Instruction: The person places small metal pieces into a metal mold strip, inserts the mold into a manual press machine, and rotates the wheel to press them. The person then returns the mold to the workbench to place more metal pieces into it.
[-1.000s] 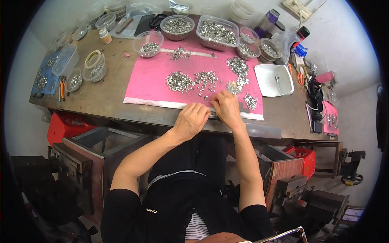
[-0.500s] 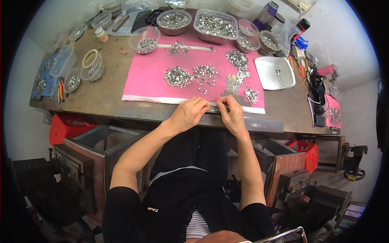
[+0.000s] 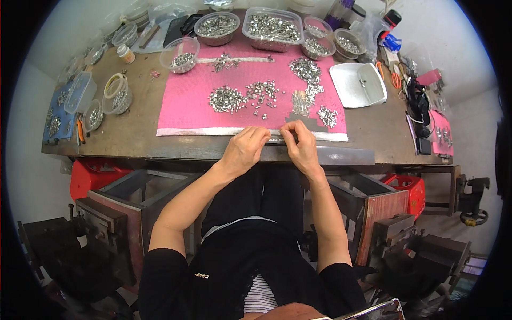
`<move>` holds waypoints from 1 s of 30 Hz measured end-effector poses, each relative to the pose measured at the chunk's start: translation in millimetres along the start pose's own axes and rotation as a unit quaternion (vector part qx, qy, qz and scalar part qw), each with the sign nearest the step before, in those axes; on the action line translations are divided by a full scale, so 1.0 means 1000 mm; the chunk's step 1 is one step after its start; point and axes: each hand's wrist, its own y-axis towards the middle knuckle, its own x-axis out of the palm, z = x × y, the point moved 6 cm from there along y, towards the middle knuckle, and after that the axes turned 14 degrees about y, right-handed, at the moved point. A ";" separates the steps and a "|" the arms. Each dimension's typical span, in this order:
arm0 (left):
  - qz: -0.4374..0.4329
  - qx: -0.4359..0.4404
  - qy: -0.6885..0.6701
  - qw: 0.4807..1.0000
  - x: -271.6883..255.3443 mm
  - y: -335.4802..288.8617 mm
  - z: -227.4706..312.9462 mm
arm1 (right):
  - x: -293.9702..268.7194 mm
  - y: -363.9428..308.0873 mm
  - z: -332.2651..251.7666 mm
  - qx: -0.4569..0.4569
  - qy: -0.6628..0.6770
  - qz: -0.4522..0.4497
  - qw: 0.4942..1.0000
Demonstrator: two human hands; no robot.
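Note:
My left hand (image 3: pixel 246 150) is at the front edge of the pink mat (image 3: pixel 184 106), its thumb and fingers pinched together. Just to its right, my right hand (image 3: pixel 302 149) is also closed in a pinch. A narrow strip of small silvery metal pieces (image 3: pixel 276 139) shows between the two sets of fingertips; what each pinch encloses is too small to make out. Behind the right hand lies a flat grey plate (image 3: pixel 314 124). Slender metal pins (image 3: pixel 302 104) and a small heap of metal bits (image 3: pixel 327 117) are close by. Larger heaps of metal links (image 3: pixel 226 99) lie farther left.
Clear tubs of metal pieces, including a rectangular one (image 3: pixel 272 33), line the back. A white tray (image 3: pixel 358 85) stands to the right, near orange-handled scissors (image 3: pixel 396 80). Left are round tubs (image 3: pixel 117 98) and orange-handled pliers (image 3: pixel 80 129). A metal bar (image 3: pixel 344 156) runs along the bench edge.
The whole view has shifted, so the bench appears slightly higher and farther left. Both hands stay pinched at the mat's front edge, with only small finger movement.

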 end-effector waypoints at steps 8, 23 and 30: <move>0.030 0.028 0.026 0.999 0.003 -0.002 0.002 | -0.001 -0.003 0.004 -0.023 0.021 0.011 0.999; 0.063 -0.007 0.126 0.990 -0.022 0.011 -0.030 | 0.018 -0.003 -0.014 -0.103 -0.099 -0.077 0.987; 0.014 0.040 0.148 0.988 -0.014 0.039 -0.053 | 0.028 -0.006 -0.028 -0.156 -0.232 -0.097 0.955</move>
